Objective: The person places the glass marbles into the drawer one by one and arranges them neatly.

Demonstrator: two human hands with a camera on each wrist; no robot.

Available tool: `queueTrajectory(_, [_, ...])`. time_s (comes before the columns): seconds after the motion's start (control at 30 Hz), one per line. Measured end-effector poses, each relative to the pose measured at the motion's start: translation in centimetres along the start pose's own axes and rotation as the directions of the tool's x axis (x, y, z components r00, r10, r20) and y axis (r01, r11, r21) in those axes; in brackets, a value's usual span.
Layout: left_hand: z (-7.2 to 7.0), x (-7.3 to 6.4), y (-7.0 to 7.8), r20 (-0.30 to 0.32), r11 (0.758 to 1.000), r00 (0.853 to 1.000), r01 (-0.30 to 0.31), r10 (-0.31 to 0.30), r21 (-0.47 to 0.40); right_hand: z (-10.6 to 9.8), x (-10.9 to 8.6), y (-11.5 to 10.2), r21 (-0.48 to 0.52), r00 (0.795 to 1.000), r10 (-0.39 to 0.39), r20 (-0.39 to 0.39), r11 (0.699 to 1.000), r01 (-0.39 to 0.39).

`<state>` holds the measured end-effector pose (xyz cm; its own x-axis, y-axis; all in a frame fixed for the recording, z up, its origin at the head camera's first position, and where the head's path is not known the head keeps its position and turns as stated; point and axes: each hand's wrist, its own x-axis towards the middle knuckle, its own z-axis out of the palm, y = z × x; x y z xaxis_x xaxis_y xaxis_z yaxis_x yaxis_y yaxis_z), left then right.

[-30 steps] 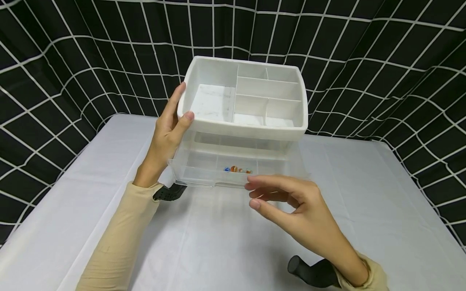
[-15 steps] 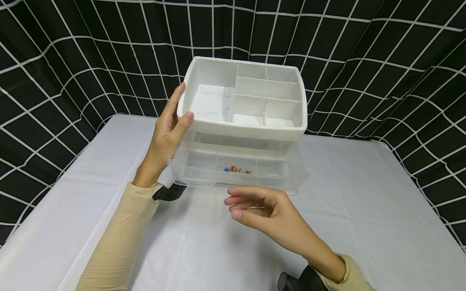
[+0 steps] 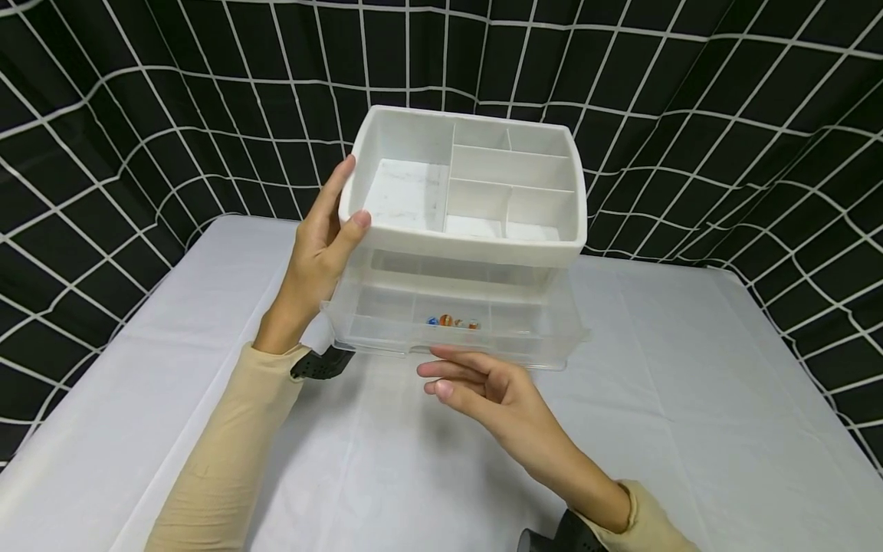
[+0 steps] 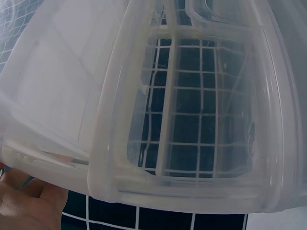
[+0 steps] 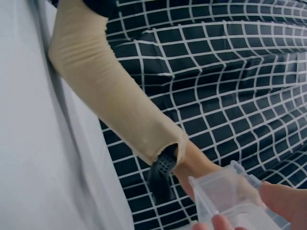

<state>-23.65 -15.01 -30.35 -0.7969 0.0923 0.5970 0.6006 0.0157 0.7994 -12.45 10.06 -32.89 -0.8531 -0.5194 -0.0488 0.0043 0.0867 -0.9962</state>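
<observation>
A white organizer [image 3: 469,247] with a divided top tray is gripped at its left side by my left hand [image 3: 310,264], the thumb lying over the rim. Below the tray, a clear drawer [image 3: 372,326] is pulled out towards me. Several small glass marbles [image 3: 446,320] lie in its middle section. My right hand [image 3: 513,406] is at the drawer's front edge, fingers loosely bent and thumb apart; whether a fingertip touches the edge, I cannot tell. In the left wrist view, part of the left hand [image 4: 31,203] shows beside the translucent side wall [image 4: 112,143].
A white cloth [image 3: 655,383] covers the table under the organizer. Black curtains with a white grid [image 3: 690,138] enclose the back and sides. Each wrist wears a black strap, seen on the left wrist as a dark band [image 3: 323,363].
My right hand has moved left along the drawer front, and its fingertips have risen slightly to the edge. The left hand, organizer and marbles look unmoved.
</observation>
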Motion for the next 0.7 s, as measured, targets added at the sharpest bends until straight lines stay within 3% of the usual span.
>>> queueTrajectory(0.17, [0.0,0.1,0.0,-0.004,1.0,1.0,-0.013,0.013,0.006,0.7,0.2,0.6,0.077,0.996,-0.082,-0.047,0.993,0.085])
queueTrajectory(0.33, [0.0,0.1,0.0,-0.009,1.0,1.0,-0.022,0.022,0.002,1.1,0.5,1.2,0.183,0.985,-0.163,-0.055,0.968,0.17])
queueTrajectory(0.5, [-0.1,0.0,0.2,0.001,1.0,1.0,-0.018,0.018,0.001,1.1,0.7,1.4,0.312,0.983,-0.175,-0.048,0.933,0.181])
queueTrajectory(0.7, [-0.3,0.0,0.4,0.019,1.0,1.0,-0.002,0.001,0.024,1.0,1.0,1.6,0.37,0.982,-0.181,-0.063,0.909,0.191])
